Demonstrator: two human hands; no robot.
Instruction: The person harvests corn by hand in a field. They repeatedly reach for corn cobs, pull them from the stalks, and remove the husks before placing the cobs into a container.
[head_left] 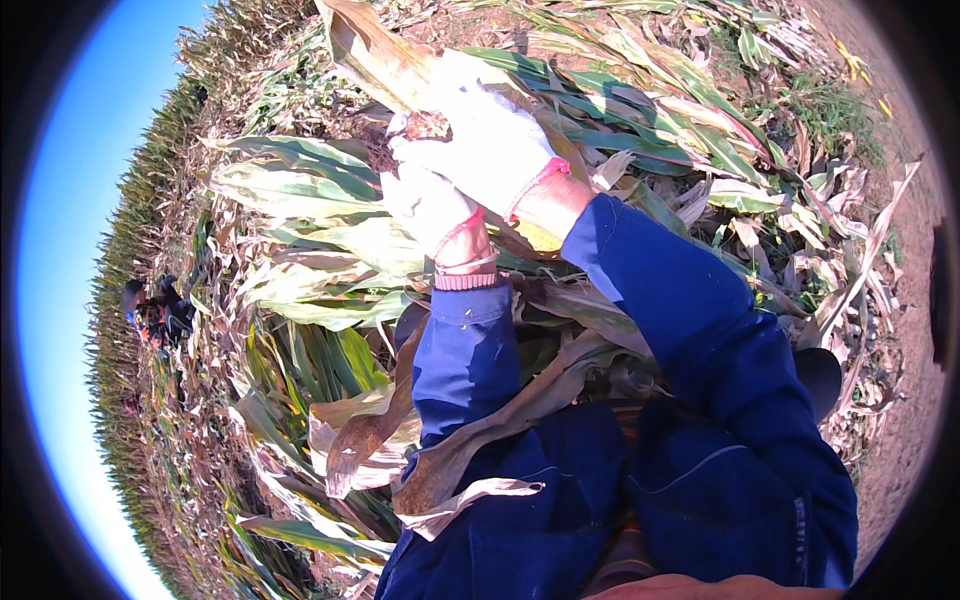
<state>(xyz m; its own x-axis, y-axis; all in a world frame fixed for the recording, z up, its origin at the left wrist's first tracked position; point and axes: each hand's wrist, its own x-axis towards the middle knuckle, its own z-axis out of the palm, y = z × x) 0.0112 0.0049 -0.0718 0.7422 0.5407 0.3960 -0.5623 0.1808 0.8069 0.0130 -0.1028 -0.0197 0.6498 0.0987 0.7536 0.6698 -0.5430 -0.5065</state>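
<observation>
Both my hands, in white work gloves with red cuffs, are close together above the cut corn stalks. My left hand [428, 205] is closed around the lower end of what looks like an ear of corn [428, 125]; only a brown, ragged part shows between the gloves. Just above and to the right, my right hand [500, 145] is closed on the same ear. A broad, dry, tan husk [365, 60] sticks up and left from the grip. Strong glare washes out the fingers, and most of the ear is hidden.
Cut corn stalks with green and dry leaves [320, 190] lie in layers around me. Dry leaves [480, 440] cross my lap. Standing corn [140, 220] lines the left, where another person [160, 310] is far off. Bare soil [900, 450] runs along the right.
</observation>
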